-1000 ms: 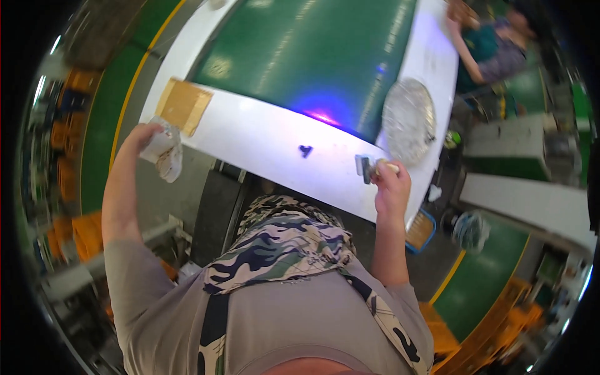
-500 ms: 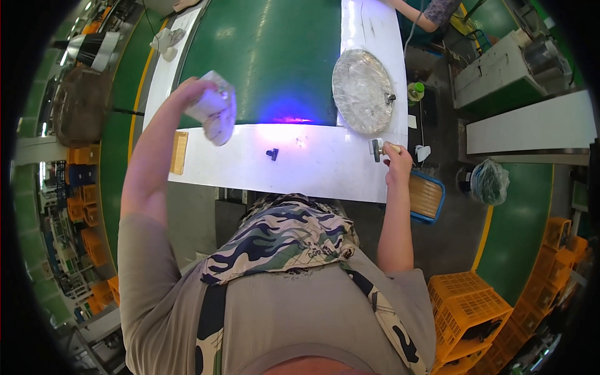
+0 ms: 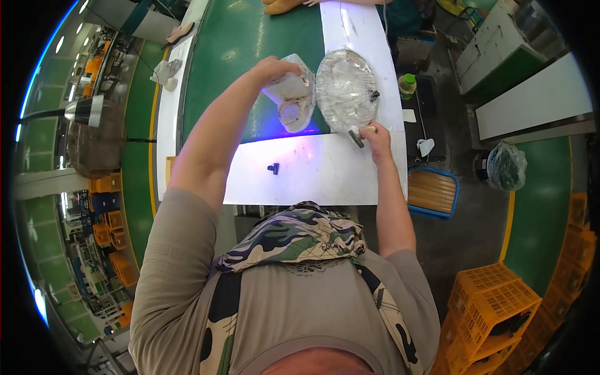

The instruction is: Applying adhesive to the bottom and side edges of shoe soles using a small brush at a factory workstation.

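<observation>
My left hand (image 3: 275,67) is closed on the upper part of a whitish, partly translucent, hollow-looking piece (image 3: 294,100), tilted with a rounded lower end. I cannot tell its exact kind. It hangs over the green belt, just left of an oval plate (image 3: 345,87) wrapped in clear plastic. Pinched in my right hand (image 3: 376,139) is a short-handled brush (image 3: 356,139) with a dark, flat head, near the plate's lower edge. A small black fitting (image 3: 273,168) lies on the white tabletop (image 3: 312,181); another dark clip sits at the plate's right rim.
A green conveyor belt (image 3: 219,69) runs away from me. Brown shoes (image 3: 281,6) and another person's hand are at its far end. A green-capped bottle (image 3: 407,84) stands to the right. A blue-framed stool (image 3: 432,192) and orange crates (image 3: 490,306) are on the floor.
My left hand has carried the whitish piece rightward, close to the plate. The brush has moved up and left to the plate's lower edge. Brown shoes and a hand now show at the far end.
</observation>
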Demonstrator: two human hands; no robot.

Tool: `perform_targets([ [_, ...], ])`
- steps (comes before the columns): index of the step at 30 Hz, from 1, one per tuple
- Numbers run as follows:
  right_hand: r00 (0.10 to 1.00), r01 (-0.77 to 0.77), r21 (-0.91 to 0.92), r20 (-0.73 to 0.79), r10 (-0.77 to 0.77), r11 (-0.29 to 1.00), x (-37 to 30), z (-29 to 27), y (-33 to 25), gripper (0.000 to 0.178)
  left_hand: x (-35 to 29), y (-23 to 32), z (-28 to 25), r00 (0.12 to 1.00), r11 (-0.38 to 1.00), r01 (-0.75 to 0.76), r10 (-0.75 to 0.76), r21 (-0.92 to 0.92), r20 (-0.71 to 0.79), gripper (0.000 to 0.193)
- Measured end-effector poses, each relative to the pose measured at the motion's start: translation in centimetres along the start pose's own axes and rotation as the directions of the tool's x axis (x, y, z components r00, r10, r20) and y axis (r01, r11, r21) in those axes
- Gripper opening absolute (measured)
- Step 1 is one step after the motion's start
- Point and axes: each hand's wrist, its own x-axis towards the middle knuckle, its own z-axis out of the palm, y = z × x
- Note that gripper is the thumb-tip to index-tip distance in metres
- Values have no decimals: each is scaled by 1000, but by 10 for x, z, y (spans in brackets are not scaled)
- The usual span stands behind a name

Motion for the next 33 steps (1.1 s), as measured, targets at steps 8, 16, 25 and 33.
perform_targets([
  [8, 998, -54, 11, 21, 54, 998, -8, 10, 3, 10, 0, 55, 40, 999, 990, -30, 31, 137, -9, 91],
  [16, 992, -28, 269, -110, 59, 963, -61, -15, -3, 15, -2, 86, 80, 996, 953, -67, 79, 295, -28, 101],
  [25, 980, 8, 292, -191, 50, 956, -96, -48, -14, 37, 4, 98, 114, 999, 937, -20, 34, 349, -32, 102],
  [33, 973, 16, 276, -226, 49, 961, -111, -62, -17, 39, 12, 90, 131, 984, 935, 26, 39, 354, -177, 100],
])
